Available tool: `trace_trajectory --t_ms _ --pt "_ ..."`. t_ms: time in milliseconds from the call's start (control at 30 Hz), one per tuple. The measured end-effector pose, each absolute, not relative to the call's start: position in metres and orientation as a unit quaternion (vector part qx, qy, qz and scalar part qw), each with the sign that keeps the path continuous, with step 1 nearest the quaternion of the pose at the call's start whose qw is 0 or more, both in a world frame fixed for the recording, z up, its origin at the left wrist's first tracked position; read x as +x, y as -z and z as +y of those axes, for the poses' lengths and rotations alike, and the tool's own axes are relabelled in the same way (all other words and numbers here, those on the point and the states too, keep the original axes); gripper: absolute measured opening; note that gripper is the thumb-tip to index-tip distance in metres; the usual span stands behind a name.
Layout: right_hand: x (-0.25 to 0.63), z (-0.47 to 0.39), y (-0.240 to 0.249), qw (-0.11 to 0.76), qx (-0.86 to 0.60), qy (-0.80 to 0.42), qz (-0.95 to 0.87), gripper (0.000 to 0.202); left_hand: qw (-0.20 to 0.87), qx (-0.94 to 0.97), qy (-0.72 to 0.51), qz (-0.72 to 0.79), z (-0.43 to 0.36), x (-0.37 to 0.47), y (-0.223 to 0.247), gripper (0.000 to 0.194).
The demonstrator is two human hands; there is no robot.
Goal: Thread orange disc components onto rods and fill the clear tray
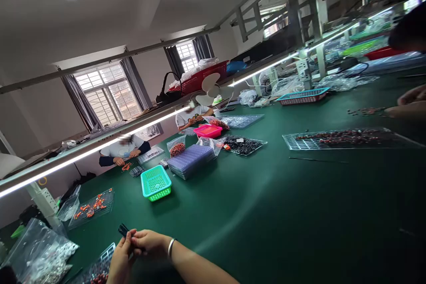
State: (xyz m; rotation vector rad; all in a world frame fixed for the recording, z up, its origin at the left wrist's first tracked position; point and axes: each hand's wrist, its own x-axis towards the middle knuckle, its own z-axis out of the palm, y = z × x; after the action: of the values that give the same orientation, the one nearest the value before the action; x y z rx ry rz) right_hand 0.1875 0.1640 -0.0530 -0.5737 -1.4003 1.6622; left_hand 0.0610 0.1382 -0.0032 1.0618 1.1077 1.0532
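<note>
Low at the left of the view, my left hand (122, 255) and my right hand (149, 242) meet with their fingers pinched together. A small dark piece (123, 230) sticks up from the fingertips of my left hand. My right fingertips press against the same spot, and a silver bracelet (171, 247) circles that wrist. Just below my hands lies a clear tray (107, 255) of dark and red parts, partly covered by my left hand. Left of it rests a plastic bag (40, 253) of small whitish pieces.
A green basket (156, 183) stands on the dark green table (233, 213), beside stacked purple trays (192, 159). A tray of orange parts (93, 207) lies at left. Two people sit across the table; another person's hands show at right, near a long parts tray (349, 138).
</note>
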Motion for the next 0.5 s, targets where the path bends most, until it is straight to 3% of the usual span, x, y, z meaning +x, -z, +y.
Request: trace_trajectory --t_ms 200,367,433,500 --pt "0.184 0.157 0.052 0.43 -0.242 -0.625 -0.605 0.025 0.601 0.43 -0.476 0.477 0.134 0.066 0.005 0.024" --pt "0.188 0.15 0.047 0.469 -0.286 -0.515 -0.658 0.024 0.591 0.377 -0.517 0.491 0.141 0.06 0.004 0.019" --pt "0.19 0.148 0.043 0.511 -0.306 -0.447 -0.667 0.035 0.593 0.357 -0.53 0.49 0.144 0.056 0.004 0.019" --pt "0.191 0.144 0.038 0.538 -0.306 -0.384 -0.685 0.065 0.603 0.343 -0.533 0.485 0.146 0.053 0.006 0.021"
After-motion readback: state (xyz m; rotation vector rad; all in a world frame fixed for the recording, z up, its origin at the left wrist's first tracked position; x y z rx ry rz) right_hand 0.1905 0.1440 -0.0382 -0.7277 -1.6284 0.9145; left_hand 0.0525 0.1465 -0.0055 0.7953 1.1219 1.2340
